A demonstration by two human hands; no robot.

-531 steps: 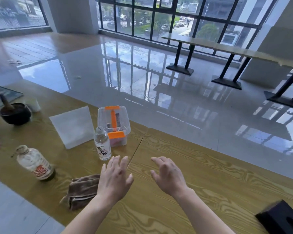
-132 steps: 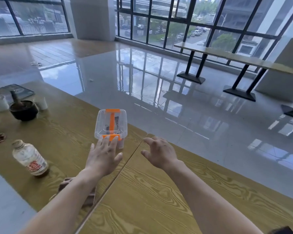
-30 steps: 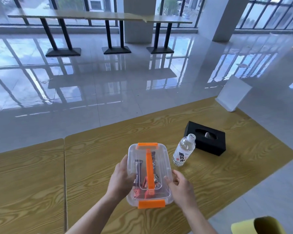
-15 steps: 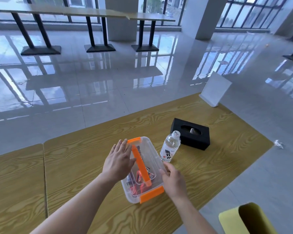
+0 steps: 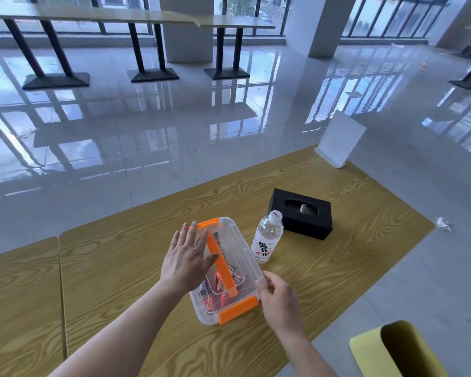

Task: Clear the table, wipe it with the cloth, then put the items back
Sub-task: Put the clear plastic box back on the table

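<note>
Wood-grain table [image 5: 351, 248], clear orange-latched box [image 5: 237, 257], water bottle [image 5: 265, 240], black tissue box [image 5: 301, 214], white sign stand [image 5: 340, 138]

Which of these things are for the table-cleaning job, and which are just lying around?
For the job: clear box, water bottle, white sign stand, wooden table.
Just lying around: yellow thing, floor scrap, far tables, probably the black tissue box.
</note>
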